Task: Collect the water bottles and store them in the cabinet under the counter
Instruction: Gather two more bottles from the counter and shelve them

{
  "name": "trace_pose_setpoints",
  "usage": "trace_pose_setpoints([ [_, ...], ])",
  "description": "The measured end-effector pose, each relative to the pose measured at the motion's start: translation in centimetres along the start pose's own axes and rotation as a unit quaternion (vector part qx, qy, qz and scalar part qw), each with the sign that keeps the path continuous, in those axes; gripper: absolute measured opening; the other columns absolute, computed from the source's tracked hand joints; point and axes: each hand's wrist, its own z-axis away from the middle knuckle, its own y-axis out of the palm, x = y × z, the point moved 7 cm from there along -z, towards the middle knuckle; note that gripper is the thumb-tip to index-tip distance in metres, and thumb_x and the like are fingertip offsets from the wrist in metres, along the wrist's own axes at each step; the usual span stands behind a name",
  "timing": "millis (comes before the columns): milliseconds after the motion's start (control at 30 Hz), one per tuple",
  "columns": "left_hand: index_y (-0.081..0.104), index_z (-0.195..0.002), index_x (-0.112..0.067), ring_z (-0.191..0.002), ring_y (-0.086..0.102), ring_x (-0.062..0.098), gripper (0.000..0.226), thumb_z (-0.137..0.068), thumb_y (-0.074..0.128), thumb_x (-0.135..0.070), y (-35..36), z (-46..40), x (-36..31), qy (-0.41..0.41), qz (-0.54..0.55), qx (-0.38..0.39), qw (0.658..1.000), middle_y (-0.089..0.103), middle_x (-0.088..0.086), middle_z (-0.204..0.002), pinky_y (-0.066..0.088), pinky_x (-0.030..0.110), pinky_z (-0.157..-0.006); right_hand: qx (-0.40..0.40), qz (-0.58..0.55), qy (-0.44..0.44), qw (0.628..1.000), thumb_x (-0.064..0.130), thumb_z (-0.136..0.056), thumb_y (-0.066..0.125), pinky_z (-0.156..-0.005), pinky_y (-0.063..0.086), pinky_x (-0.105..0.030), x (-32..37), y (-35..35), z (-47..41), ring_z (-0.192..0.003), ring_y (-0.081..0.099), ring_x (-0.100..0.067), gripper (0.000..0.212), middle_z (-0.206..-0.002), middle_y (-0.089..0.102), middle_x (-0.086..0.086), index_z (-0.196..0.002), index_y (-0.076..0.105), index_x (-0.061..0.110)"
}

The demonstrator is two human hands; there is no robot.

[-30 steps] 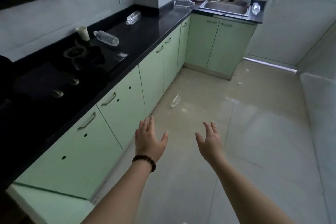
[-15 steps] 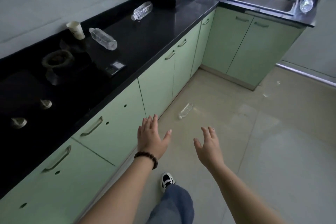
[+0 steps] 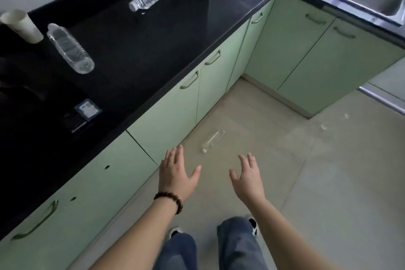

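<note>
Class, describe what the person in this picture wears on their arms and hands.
Both forearms are bare, with no sleeves or gloves in view. The left hand has a bracelet of dark round beads at the wrist. The right hand wears nothing.

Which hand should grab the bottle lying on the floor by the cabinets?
Probably the left hand: the floor bottle lies just beyond its fingertips, nearer than to the right hand. Both hands are empty.

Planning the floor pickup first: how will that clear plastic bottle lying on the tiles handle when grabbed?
The clear plastic bottle on the floor tiles lies on its side, so a nudge would probably roll it. It looks see-through and empty, so likely light, with thin walls that dent under squeezing fingers. Both the left hand and right hand are open and apart from it.
</note>
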Motion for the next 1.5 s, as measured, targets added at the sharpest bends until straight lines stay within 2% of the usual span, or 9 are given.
trace_pose_setpoints([
  [233, 0.015, -0.154, -0.015, -0.148, 0.010, 0.022, 0.083, -0.090, 0.048, -0.057, 5.6, -6.7, -3.7, -0.116, -0.001, -0.022, 0.993, 0.018, 0.007, -0.160, 0.011, 0.037, -0.121, 0.093, 0.044, -0.066, 0.993, 0.030, -0.096, 0.048, -0.119, 0.010, -0.031, -2.5, -2.0, -12.8, -0.149, 0.000, -0.017, 0.059, -0.162, 0.005, -0.003, -0.150, 0.026, 0.018],
  [533, 0.020, -0.152, -0.013, -0.148, 0.014, 0.024, 0.081, -0.089, 0.054, -0.051, 14.3, -12.4, -7.3, -0.272, 0.079, -0.077, 0.956, 0.020, 0.011, -0.159, 0.014, 0.039, -0.120, 0.213, 0.169, -0.176, 0.946, 0.033, -0.096, 0.047, -0.120, 0.010, -0.032, -5.9, -0.4, -27.1, -0.149, 0.003, -0.021, 0.059, -0.161, 0.009, -0.007, -0.149, 0.027, 0.017],
  [800, 0.018, -0.153, -0.015, -0.148, 0.012, 0.024, 0.080, -0.090, 0.051, -0.053, 28.2, -20.5, 2.0, -0.332, 0.070, -0.059, 0.939, 0.018, 0.008, -0.160, 0.015, 0.040, -0.120, 0.279, 0.237, -0.188, 0.912, 0.037, -0.095, 0.049, -0.121, 0.012, -0.037, -13.3, 14.6, -39.8, -0.149, 0.001, -0.022, 0.065, -0.162, 0.005, -0.006, -0.151, 0.020, 0.020],
  [1000, 0.010, -0.154, -0.017, -0.149, 0.005, 0.020, 0.082, -0.091, 0.043, -0.059, 41.0, -25.0, 10.9, -0.349, 0.054, -0.038, 0.935, 0.009, 0.005, -0.162, 0.010, 0.037, -0.121, 0.288, 0.355, -0.269, 0.848, 0.043, -0.093, 0.051, -0.121, 0.008, -0.042, -19.1, 30.0, -50.0, -0.149, -0.001, -0.025, 0.072, -0.162, 0.003, -0.009, -0.152, 0.015, 0.022],
  [1167, 0.009, -0.154, -0.023, -0.149, 0.000, 0.017, 0.080, -0.091, 0.047, -0.056, 48.3, -27.4, 16.6, -0.360, 0.082, -0.062, 0.927, 0.005, 0.000, -0.162, 0.009, 0.038, -0.121, 0.281, 0.439, -0.342, 0.782, 0.041, -0.090, 0.058, -0.120, 0.000, -0.048, -21.5, 40.9, -56.1, -0.149, -0.007, -0.026, 0.085, -0.162, -0.004, -0.007, -0.153, 0.003, 0.025],
  [1233, 0.008, -0.154, -0.024, -0.149, -0.002, 0.016, 0.080, -0.091, 0.047, -0.055, 50.1, -28.1, 18.1, -0.361, 0.086, -0.069, 0.926, 0.003, -0.002, -0.162, 0.009, 0.037, -0.121, 0.243, 0.481, -0.375, 0.754, 0.037, -0.090, 0.060, -0.119, -0.004, -0.051, -22.0, 43.7, -57.9, -0.149, -0.004, -0.026, 0.085, -0.162, 0.002, -0.006, -0.153, 0.003, 0.026],
  [1333, 0.007, -0.154, -0.024, -0.149, -0.003, 0.016, 0.081, -0.090, 0.046, -0.057, 51.6, -28.8, 19.6, -0.362, 0.067, -0.063, 0.927, 0.002, -0.001, -0.162, 0.008, 0.037, -0.121, 0.179, 0.486, -0.425, 0.742, 0.034, -0.084, 0.066, -0.119, 0.005, -0.052, -20.9, 45.4, -59.5, -0.144, 0.021, -0.028, 0.079, -0.151, 0.031, -0.005, -0.146, 0.020, 0.026],
  [1400, 0.008, -0.154, -0.024, -0.149, -0.002, 0.017, 0.081, -0.090, 0.046, -0.057, 51.5, -28.8, 20.0, -0.366, 0.065, -0.063, 0.926, 0.003, 0.000, -0.162, 0.009, 0.037, -0.121, 0.187, 0.479, -0.437, 0.738, 0.037, -0.079, 0.071, -0.117, 0.014, -0.051, -20.0, 45.5, -59.7, -0.135, 0.034, -0.028, 0.077, -0.141, 0.041, -0.006, -0.142, 0.027, 0.024],
  [1500, 0.008, -0.154, -0.024, -0.149, -0.001, 0.017, 0.081, -0.090, 0.047, -0.056, 49.8, -28.3, 19.0, -0.374, 0.075, -0.068, 0.922, 0.003, 0.001, -0.162, 0.009, 0.038, -0.121, 0.202, 0.457, -0.434, 0.750, 0.042, -0.077, 0.072, -0.112, 0.026, -0.046, -19.0, 44.0, -58.9, -0.128, 0.040, -0.029, 0.078, -0.136, 0.046, -0.008, -0.140, 0.030, 0.022],
])
